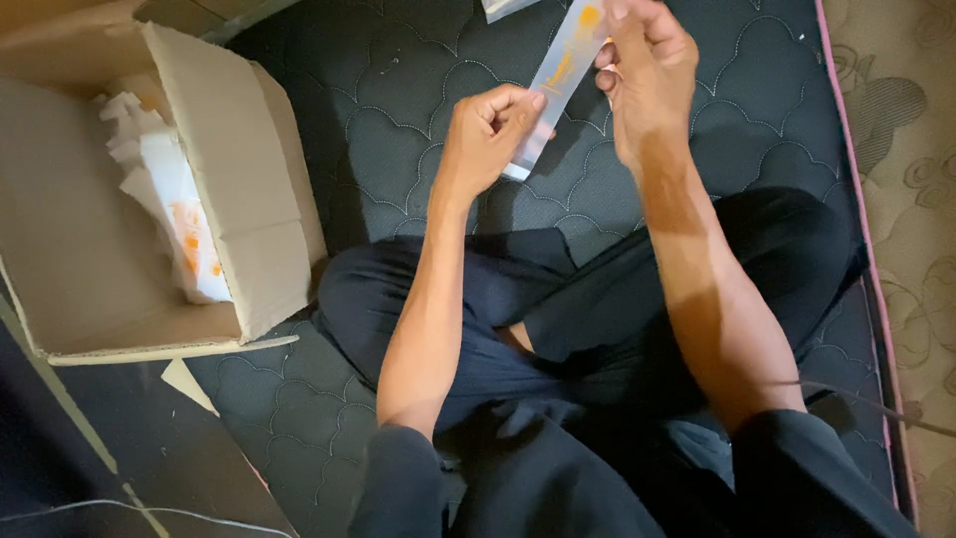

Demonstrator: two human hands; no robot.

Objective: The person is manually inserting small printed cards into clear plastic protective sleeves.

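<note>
A long, narrow white strip package with orange print is held up between both hands above a dark quilted mattress. My left hand pinches its lower end. Its upper end is gripped by my right hand. I sit cross-legged in dark trousers, with the hands out in front of my knees.
An open cardboard box stands at the left, holding several white packages with orange print. Another white item lies at the top edge. A patterned beige floor runs along the right, past the mattress's pink trim. A thin cable crosses at the lower right.
</note>
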